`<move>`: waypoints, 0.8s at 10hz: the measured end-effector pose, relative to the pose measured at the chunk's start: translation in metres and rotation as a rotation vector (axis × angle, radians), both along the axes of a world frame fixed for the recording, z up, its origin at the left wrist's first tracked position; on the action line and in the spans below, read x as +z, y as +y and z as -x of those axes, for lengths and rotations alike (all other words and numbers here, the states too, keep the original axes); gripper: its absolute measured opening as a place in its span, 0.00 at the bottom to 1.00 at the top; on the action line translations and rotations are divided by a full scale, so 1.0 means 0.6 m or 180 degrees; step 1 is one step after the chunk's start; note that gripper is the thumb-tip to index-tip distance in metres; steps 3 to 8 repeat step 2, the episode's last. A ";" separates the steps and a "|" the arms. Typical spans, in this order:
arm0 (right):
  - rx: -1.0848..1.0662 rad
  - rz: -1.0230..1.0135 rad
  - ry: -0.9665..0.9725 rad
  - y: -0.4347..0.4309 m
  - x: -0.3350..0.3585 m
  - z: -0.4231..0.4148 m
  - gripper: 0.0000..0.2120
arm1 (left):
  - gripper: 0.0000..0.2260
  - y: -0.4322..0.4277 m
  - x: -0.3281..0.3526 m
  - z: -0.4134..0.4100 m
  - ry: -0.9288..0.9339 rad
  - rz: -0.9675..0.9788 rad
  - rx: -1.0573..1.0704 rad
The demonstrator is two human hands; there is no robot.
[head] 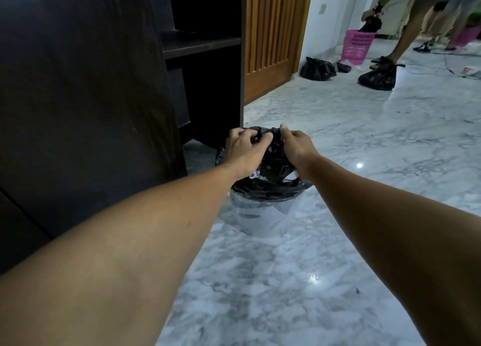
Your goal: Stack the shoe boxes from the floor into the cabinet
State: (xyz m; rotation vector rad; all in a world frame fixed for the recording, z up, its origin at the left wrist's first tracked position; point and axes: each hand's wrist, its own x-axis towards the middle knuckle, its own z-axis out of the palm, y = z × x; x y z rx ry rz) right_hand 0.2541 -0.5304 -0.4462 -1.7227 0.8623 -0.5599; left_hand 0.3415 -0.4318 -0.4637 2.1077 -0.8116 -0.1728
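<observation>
No shoe box shows in this view. A pale bin [250,215] lined with a black plastic bag [276,163] stands on the marble floor beside a dark cabinet [78,98]. My left hand [242,148] pinches the bag's gathered top on the left. My right hand [296,142] pinches the bag's far edge on the right. Both hands meet over the bin's mouth. The cabinet has open shelves [200,44] that look dark and bare.
A wooden slatted door [273,33] stands behind the cabinet. Tied black bags [317,70] [377,77] lie on the floor farther back. A pink basket [358,46] stands by another person's legs [406,31], with a cable on the floor at right.
</observation>
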 end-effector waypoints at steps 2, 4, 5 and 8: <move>0.0383 0.0566 0.0490 0.054 0.081 0.027 0.24 | 0.32 0.128 0.085 -0.013 -0.0242 -0.0615 -0.0347; 0.0383 0.0566 0.0490 0.054 0.081 0.027 0.24 | 0.32 0.128 0.085 -0.013 -0.0242 -0.0615 -0.0347; 0.0383 0.0566 0.0490 0.054 0.081 0.027 0.24 | 0.32 0.128 0.085 -0.013 -0.0242 -0.0615 -0.0347; 0.0383 0.0566 0.0490 0.054 0.081 0.027 0.24 | 0.32 0.128 0.085 -0.013 -0.0242 -0.0615 -0.0347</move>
